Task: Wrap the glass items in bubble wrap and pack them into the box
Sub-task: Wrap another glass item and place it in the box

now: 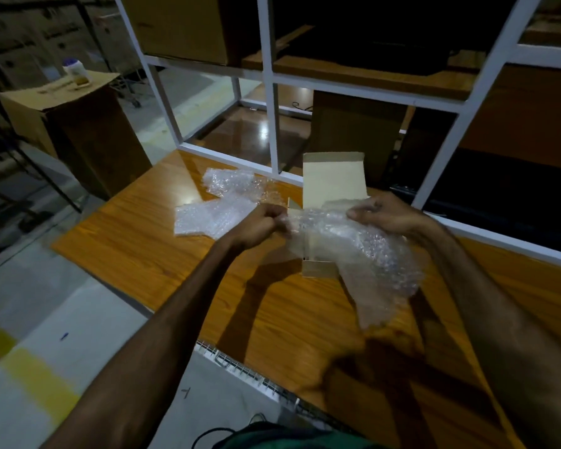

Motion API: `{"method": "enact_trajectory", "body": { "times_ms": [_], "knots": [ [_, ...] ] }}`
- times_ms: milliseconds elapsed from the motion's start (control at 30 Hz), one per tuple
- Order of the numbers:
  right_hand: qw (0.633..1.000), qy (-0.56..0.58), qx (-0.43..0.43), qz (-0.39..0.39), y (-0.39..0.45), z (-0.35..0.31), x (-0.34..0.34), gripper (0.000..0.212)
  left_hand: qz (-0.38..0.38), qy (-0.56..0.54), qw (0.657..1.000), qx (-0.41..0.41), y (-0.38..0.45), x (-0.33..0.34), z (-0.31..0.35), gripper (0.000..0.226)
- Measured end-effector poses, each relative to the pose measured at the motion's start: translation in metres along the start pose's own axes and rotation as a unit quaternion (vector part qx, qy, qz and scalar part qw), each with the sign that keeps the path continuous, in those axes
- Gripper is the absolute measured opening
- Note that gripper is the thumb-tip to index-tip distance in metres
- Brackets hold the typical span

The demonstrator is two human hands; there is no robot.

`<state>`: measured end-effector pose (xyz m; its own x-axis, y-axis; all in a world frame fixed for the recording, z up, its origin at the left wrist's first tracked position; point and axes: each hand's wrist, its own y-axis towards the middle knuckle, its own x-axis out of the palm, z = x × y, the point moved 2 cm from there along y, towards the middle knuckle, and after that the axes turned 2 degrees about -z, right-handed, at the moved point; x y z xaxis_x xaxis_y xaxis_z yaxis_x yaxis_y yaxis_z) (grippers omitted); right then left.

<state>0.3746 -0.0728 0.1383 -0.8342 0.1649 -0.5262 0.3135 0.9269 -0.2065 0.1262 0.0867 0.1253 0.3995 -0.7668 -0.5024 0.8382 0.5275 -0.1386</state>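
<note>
Wrap pinched by both sets of fingers — left hand, right hand — stretched between; box directly beneath, equally near.

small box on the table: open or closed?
Open. The small cardboard box has its lid flap standing up behind the bubble wrap that both hands hold over it. Contents: cannot tell.

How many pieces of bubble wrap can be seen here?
3: one sheet held by both hands above the box, two pieces lying on the table. More may be hidden.
</note>
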Motion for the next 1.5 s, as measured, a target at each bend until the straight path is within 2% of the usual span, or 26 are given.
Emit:
{"method": "enact_trajectory", "body": {
  "times_ms": [100,200,367,533,633,700,800,900,1033,1133,1233,1267,1333,1433,1500],
  "knots": [
    [0.999,-0.036,-0.010,0.002,-0.003,0.005,-0.008,0.031,-0.016,0.029,0.999,-0.010,-0.006,-0.008,0.009,0.014],
    [0.999,-0.027,-0.035,0.002,-0.001,0.001,-0.008,0.027,-0.061,0.022,0.998,-0.019,-0.011,-0.015,0.010,0.015],
    [0.995,-0.071,-0.067,-0.023,0.008,-0.005,-0.012,0.020,-0.104,0.041,0.989,-0.097,-0.021,-0.027,-0.007,0.019],
    [0.990,-0.129,-0.050,-0.039,0.015,-0.002,-0.011,0.012,-0.111,0.128,0.976,-0.140,-0.032,-0.041,-0.031,0.011],
    [0.991,-0.115,-0.040,-0.052,0.012,-0.004,-0.001,0.007,-0.111,0.176,0.967,-0.149,-0.039,-0.049,-0.043,0.012],
    [0.991,-0.119,-0.025,-0.053,0.010,-0.006,0.008,0.003,-0.095,0.170,0.967,-0.162,-0.045,-0.055,-0.047,0.010],
    [0.990,-0.127,-0.009,-0.058,0.010,-0.007,0.021,0.005,-0.078,0.144,0.975,-0.153,-0.053,-0.055,-0.041,0.018],
    [0.994,-0.091,0.004,-0.055,0.011,-0.011,0.033,0.009,-0.040,0.130,0.985,-0.109,-0.059,-0.044,-0.026,0.007],
    [0.997,-0.031,0.040,-0.059,0.010,-0.006,0.044,0.008,0.040,0.145,0.988,-0.041,-0.063,-0.021,-0.010,0.016],
    [0.996,-0.002,0.062,-0.065,0.006,0.000,0.050,0.009,0.031,0.175,0.984,-0.008,-0.063,0.009,-0.013,0.014],
    [0.994,-0.005,0.084,-0.065,-0.001,0.008,0.055,0.011,-0.010,0.130,0.991,-0.004,-0.056,0.040,-0.029,0.014],
    [0.994,-0.012,0.083,-0.067,-0.003,0.011,0.056,0.010,-0.002,0.115,0.993,0.006,-0.052,0.046,-0.036,0.012],
    [0.995,-0.008,0.074,-0.073,-0.006,0.017,0.056,0.009,0.065,0.105,0.991,0.046,-0.046,0.053,-0.052,0.004],
    [0.996,-0.005,0.067,-0.067,-0.011,0.022,0.056,0.010,0.186,0.064,0.980,0.038,-0.041,0.058,-0.070,0.031],
    [0.996,0.003,0.058,-0.061,-0.015,0.024,0.057,0.010,0.207,0.047,0.977,0.014,-0.036,0.060,-0.073,0.052]
  ]
}}
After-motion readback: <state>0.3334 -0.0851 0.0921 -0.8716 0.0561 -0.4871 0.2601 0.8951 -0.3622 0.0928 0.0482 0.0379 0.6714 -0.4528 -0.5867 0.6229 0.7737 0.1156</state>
